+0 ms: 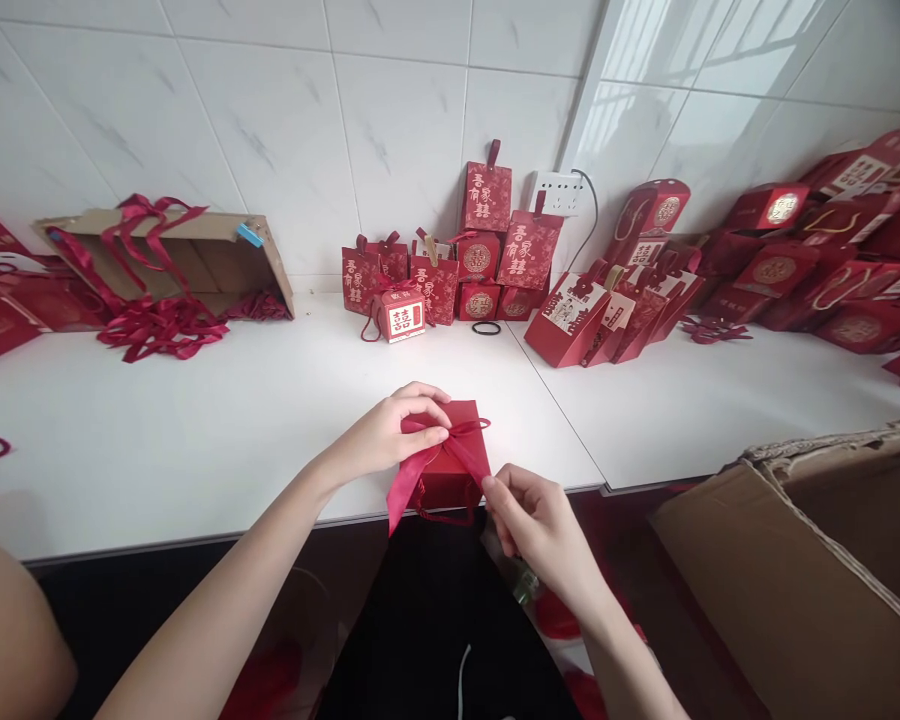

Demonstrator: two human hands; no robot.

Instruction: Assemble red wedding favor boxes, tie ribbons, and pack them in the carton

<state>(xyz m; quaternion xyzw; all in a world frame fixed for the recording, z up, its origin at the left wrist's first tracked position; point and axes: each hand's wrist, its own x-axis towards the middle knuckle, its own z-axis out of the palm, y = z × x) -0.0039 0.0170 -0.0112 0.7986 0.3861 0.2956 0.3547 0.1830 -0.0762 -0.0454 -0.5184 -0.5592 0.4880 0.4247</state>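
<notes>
Red box: It sat near the front edge of the white surface, straight ahead in my head view, between the two hands.
Ribbon: I saw a wide, shiny pinkish-red band gathered at a knot on top of the box, one tail hanging over the box's front left, the other slanting right.
Left hand: I saw it reach across the box's left side, its grip closed on the ribbon, thumb and forefinger meeting at the knot.
Right hand: It was at the box's front right corner, its grip pinching the right tail.
Cord: A thin red loop drooped at the box's front.
Back left: I saw a cardboard tray tipped on its side, with a heap of ribbons before it.
Back middle: Decorated red boxes were stacked against the tiled wall, near a black ring.
Lower right: A large cardboard carton stood beside the surface.
</notes>
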